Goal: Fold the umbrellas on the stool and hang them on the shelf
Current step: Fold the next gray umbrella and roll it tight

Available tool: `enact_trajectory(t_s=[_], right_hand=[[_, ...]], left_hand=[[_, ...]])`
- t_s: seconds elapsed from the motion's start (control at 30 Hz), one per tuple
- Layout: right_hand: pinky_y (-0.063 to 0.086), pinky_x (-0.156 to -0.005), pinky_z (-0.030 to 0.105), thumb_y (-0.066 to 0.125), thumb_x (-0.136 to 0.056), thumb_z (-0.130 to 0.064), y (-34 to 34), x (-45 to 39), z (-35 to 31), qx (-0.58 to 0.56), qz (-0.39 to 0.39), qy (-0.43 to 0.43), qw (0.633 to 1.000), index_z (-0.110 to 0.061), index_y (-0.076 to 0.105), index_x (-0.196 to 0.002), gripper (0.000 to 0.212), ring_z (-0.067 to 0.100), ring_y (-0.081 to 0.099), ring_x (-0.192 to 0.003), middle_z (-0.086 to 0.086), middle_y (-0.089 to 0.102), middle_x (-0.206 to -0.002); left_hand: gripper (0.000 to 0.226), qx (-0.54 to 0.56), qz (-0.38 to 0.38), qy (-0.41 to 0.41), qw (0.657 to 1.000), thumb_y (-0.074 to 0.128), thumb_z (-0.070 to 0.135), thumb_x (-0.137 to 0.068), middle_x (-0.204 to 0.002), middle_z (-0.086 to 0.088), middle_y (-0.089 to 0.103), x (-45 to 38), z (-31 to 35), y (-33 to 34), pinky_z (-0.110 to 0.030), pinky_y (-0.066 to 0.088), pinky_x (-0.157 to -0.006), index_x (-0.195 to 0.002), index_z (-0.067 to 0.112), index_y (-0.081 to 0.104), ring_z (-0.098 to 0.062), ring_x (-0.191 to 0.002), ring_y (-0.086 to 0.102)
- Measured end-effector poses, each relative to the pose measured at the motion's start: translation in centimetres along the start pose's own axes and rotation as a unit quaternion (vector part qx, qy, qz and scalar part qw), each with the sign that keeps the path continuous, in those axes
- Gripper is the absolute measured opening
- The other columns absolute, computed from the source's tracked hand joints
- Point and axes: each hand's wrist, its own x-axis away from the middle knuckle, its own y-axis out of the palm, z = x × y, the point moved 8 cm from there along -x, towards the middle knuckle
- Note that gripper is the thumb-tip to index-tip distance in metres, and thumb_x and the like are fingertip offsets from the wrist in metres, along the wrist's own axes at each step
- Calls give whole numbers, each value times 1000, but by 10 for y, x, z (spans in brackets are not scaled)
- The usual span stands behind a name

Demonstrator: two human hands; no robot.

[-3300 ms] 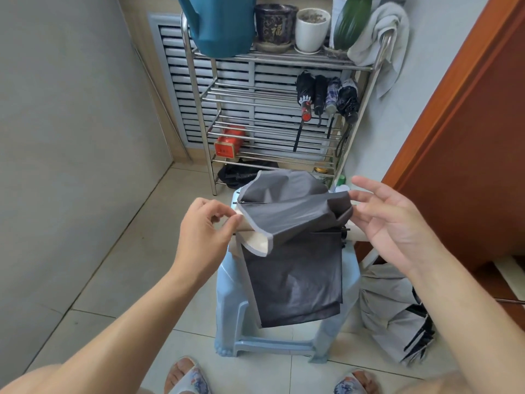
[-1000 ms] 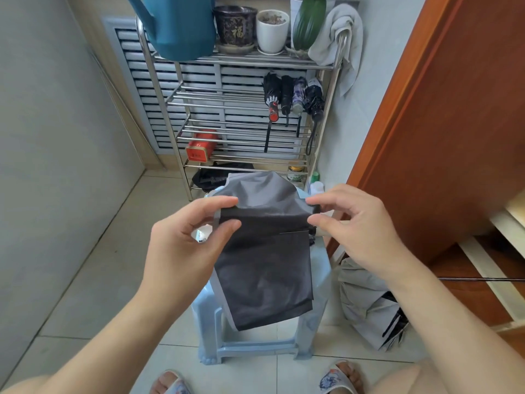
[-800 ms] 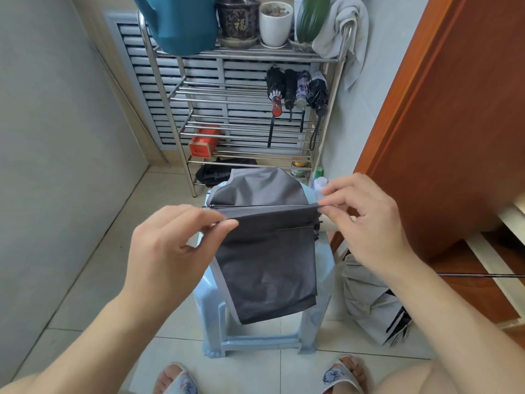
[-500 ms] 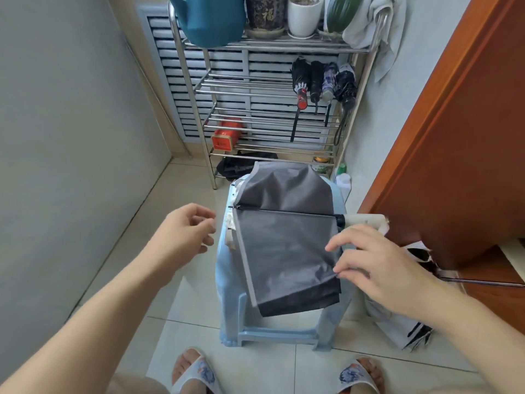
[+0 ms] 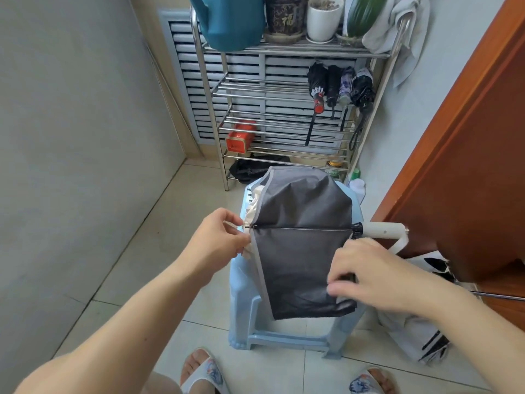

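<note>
Standing against the louvred wall, the steel-tube shelf rack (image 5: 287, 89) already carries folded umbrellas. Nearer, the pale blue plastic stool (image 5: 244, 308) bears the grey fabric umbrella (image 5: 304, 251), its white handle (image 5: 382, 230) pointing right. The left hand (image 5: 218, 240) pinches a rib tip; the right hand (image 5: 369, 277) pinches the panel's edge. The cloth looks light, limp and slippery, so the stiff ribs seem the best hold.

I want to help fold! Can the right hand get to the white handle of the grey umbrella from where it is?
Probably yes. The right hand pinches the grey umbrella cloth just below the white handle, which sticks out past the blue stool edge. Nothing lies between them, but it must let go of the cloth first.
</note>
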Motion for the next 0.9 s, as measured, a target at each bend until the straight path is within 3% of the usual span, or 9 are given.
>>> enact_trajectory(t_s=[0.07,0.13,0.23,0.3,0.37,0.47,0.57,0.73,0.9], right_hand=[[42,-82,23,68,-89,-35,-36,-9,13,-109,143,65,982,-33,73,-84,7,3,57,-88,-17,64,-89],[43,-84,26,71,-91,-23,-65,-13,40,-107,289,151,939,-26,71,-107,17,5,54,-88,-11,60,-101],[42,-85,30,68,-95,-31,-59,-29,75,-206,242,288,903,-24,58,-132,39,16,59,-99,-1,58,-115],[48,-81,33,67,-96,-37,-49,-36,88,-299,213,321,873,-27,60,-127,34,20,65,-97,1,67,-109],[53,-90,39,70,-94,-37,-46,-39,93,-372,218,313,846,-29,65,-120,27,25,69,-97,6,72,-103],[53,-97,47,72,-95,-23,-42,-42,92,-467,220,290,806,-27,65,-123,29,28,71,-104,14,71,-110],[55,-91,39,66,-94,2,-31,-39,86,-540,230,276,761,-14,60,-131,41,22,70,-96,15,67,-116],[55,-79,23,57,-85,26,-20,-29,81,-564,257,235,749,-24,65,-116,59,15,67,-91,6,65,-117],[58,-85,30,53,-80,33,-14,-16,82,-561,289,194,751,-22,67,-119,69,19,72,-97,5,68,-119]], left_hand=[[22,-3,-1,-4,1000,70,0,-88,-71,-7,69,0,-5,-1,-37,52,-68,-103,11,58,-20,-63,61],[24,-4,-5,-8,1000,71,1,-88,-74,-10,70,-2,-10,0,-37,52,-69,-105,13,59,-21,-66,61],[29,12,-12,-28,999,72,5,-90,-82,-7,66,-5,-15,1,-37,53,-71,-113,17,60,-20,-71,61],[40,34,-33,-53,997,71,6,-91,-88,-3,60,-7,-19,4,-33,55,-70,-123,23,54,-18,-75,62],[57,50,-65,-65,995,73,4,-88,-95,-2,62,-12,-20,9,-31,56,-70,-131,33,49,-18,-76,63],[74,29,-102,-43,993,79,14,-70,-122,-7,66,-20,-18,13,-33,60,-77,-140,29,59,-22,-82,69],[63,37,-107,2,994,75,2,-74,-125,-4,67,-25,-13,13,-41,62,-88,-129,32,66,-24,-90,74],[51,45,-112,72,990,62,-17,-76,-100,-7,58,-24,-10,17,-39,54,-77,-109,22,60,-18,-73,53],[50,-71,-2,250,966,70,-11,-73,-100,-1,58,-16,10,11,-25,52,-77,-103,27,57,-15,-80,58]])
